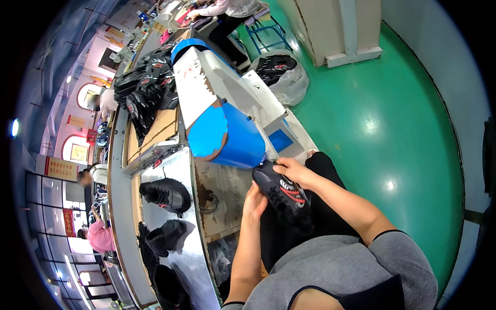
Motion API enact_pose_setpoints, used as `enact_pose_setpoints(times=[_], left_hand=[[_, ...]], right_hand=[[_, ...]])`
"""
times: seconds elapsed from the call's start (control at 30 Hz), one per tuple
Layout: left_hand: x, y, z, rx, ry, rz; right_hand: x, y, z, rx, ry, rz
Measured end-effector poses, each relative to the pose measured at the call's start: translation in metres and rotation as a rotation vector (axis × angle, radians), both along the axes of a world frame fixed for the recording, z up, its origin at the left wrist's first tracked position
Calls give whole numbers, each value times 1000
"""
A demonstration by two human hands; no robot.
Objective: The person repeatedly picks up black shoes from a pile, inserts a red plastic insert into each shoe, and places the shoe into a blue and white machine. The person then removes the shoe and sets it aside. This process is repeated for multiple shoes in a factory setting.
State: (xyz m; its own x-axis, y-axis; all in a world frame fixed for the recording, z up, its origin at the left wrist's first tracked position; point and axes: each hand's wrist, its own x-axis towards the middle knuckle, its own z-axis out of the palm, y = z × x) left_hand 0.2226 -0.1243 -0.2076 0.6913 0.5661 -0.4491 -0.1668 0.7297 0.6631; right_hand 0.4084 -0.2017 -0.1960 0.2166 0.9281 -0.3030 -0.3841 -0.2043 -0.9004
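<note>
Both my hands hold a black lace-up shoe (287, 198) with red and white marks on its side, above my lap. Its toe points away from me, right under the lower end of a blue and white machine (243, 135). My left hand (254, 200) grips the near left side of the shoe, thumb and fingers along its edge. On the opposite side, my right hand (292, 171) is closed around the toe area. Whether the shoe has a sole cannot be made out. The toe's tip nearly meets the machine, and I cannot tell if they touch.
On the metal table (199, 268) at left stand a black shoe (166, 195) and more dark shoes (164, 238). A heap of black shoe uppers (147, 85) lies farther back. A plastic bag (289, 85) of dark pieces sits on the green floor. Other people work at far benches.
</note>
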Motion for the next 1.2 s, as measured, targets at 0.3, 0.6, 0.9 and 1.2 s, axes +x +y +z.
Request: enact_pose_setpoints(times=[0.3,0.6,0.9,1.2], left_hand=[[-23,-103,115,1013,542,-134],[-26,-107,69,1420,881,-360],[-29,-26,90,694,577,-428],[30,57,88,471,662,-318]], right_hand=[[27,-108,6,-25,772,-574],[17,-102,-27,-45,333,-473],[28,-37,39,388,-1050,521],[40,21,29,-7,-836,155]])
